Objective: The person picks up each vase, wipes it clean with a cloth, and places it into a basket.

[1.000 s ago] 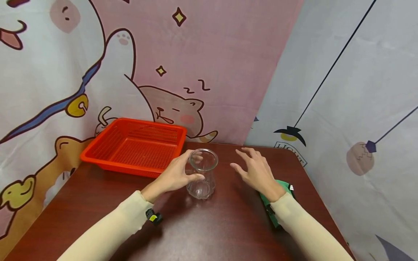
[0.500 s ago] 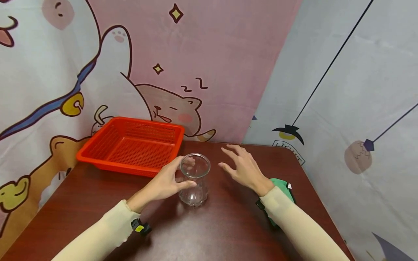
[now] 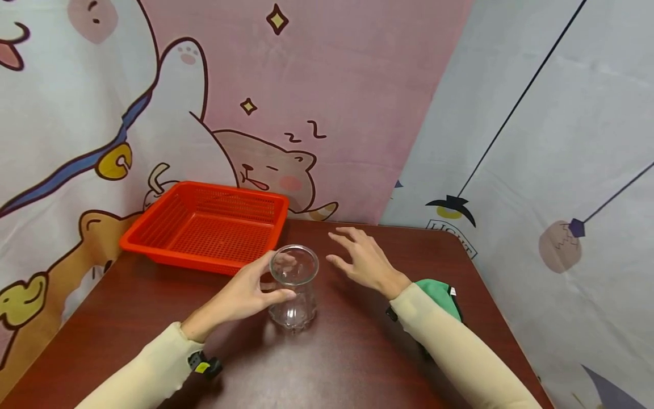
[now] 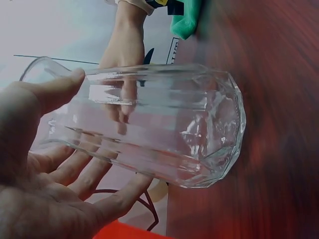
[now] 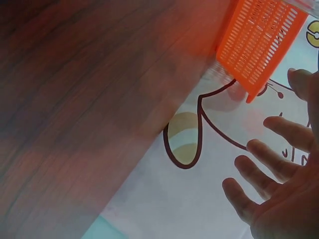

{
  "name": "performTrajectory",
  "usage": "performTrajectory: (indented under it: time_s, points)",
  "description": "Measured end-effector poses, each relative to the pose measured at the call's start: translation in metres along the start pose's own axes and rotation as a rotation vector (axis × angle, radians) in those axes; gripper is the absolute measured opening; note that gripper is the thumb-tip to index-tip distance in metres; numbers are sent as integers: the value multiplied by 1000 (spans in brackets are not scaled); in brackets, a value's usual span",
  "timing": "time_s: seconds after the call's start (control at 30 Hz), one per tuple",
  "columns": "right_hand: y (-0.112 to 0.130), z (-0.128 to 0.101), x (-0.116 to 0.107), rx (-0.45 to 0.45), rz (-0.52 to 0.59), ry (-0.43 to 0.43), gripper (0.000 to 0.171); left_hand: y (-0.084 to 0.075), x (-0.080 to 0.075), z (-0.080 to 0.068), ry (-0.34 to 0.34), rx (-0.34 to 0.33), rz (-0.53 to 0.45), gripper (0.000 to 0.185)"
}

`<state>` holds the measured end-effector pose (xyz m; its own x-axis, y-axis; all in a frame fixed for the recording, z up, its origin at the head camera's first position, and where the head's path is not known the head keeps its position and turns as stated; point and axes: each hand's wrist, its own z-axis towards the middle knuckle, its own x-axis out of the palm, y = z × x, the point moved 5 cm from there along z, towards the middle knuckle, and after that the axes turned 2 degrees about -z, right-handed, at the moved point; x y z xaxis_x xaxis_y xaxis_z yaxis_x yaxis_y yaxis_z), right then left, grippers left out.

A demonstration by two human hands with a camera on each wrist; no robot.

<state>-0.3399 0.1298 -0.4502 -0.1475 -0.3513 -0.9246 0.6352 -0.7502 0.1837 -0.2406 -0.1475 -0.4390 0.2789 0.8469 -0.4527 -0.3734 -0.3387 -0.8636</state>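
A clear glass vase with a flared rim and faceted base stands upright near the table's middle. My left hand grips it from the left side, thumb in front and fingers behind. In the left wrist view the glass vase lies across the picture, with the left hand's thumb and fingers round its neck end. To the right of the vase, my right hand hovers with spread, slightly bent fingers and holds nothing. The right wrist view shows that right hand apart from everything.
An orange-red perforated plastic basket stands at the back left, just behind the left hand. A green cloth item with dark edging and a white tag lies at the right, partly under the right forearm. A printed curtain hangs behind the dark wood table.
My left hand and the vase have shifted left and nearer to me. The right hand has moved left as well, remaining off the vase. More of the green cloth shows.
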Motion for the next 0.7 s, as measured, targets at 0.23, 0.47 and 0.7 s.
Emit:
performTrajectory:
  time_s: [0.23,0.47,0.7]
  points:
    - [11,13,7,-52,-5,7,65,3,-9,-8,28,-22,-23,71]
    - [31,34,15,-130,-6,11,67,6,-19,-16,27,-23,-44,72]
    - [54,59,27,-204,11,56,70,10,-28,-22,30,-9,-31,71]
